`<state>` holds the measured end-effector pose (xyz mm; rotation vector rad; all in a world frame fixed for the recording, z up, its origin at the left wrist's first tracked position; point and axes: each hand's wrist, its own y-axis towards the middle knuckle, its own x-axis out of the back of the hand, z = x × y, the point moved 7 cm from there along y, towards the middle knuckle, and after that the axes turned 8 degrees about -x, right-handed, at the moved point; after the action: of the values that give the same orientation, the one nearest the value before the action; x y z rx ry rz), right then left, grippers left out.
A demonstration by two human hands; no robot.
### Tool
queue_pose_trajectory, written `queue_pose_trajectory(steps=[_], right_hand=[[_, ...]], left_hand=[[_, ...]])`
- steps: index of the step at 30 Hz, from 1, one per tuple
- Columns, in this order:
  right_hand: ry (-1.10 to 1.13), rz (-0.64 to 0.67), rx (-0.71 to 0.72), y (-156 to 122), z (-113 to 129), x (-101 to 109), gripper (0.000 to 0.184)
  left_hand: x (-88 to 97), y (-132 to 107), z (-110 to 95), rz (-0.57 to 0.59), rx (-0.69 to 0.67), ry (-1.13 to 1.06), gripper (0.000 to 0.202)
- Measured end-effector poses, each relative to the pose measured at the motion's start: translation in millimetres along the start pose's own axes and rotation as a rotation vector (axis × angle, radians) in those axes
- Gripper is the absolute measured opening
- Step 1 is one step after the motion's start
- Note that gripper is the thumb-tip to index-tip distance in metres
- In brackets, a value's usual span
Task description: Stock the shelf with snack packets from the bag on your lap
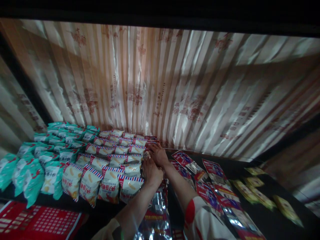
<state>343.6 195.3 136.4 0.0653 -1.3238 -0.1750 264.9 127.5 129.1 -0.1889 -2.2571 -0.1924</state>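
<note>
My left hand reaches in at the right end of the rows of white snack bags with red-and-blue striped tops. Its fingers are bent around a red packet, which is mostly hidden beneath them. Just beyond it, my right hand rests with fingers stretched over a narrow column of red packets. The two hands almost touch. Below my left wrist, more shiny red-and-silver packets lie overlapping along the same column.
Teal snack bags stand in rows at the far left. Loose red-and-purple packets lie on the dark shelf to the right, with several yellow packets beyond. A red basket sits low left. Pleated, printed sheeting covers the back.
</note>
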Motion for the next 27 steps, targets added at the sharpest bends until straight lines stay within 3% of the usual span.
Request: queue_pose_trajectory(steps=[6, 11, 22, 27], right_hand=[[-0.076, 0.122, -0.051, 2.6, -1.8, -4.4, 0.055], [-0.095, 0.182, -0.065, 2.1, -2.8, -8.5, 0.056], [-0.085, 0.216, -0.096, 6.3, -11.2, -17.2, 0.056], [-0.076, 0.206, -0.091, 7.8, -11.5, -17.6, 0.059]], left_hand=[[2.1, -7.9, -1.3, -0.023, 0.044, -0.021, 0.059], [4.6, -10.3, -4.2, -0.046, 0.031, -0.061, 0.068], [6.0, -9.2, -6.3, -0.017, 0.029, -0.042, 0.064], [4.3, -7.9, -5.5, -0.061, 0.013, -0.040, 0.062]])
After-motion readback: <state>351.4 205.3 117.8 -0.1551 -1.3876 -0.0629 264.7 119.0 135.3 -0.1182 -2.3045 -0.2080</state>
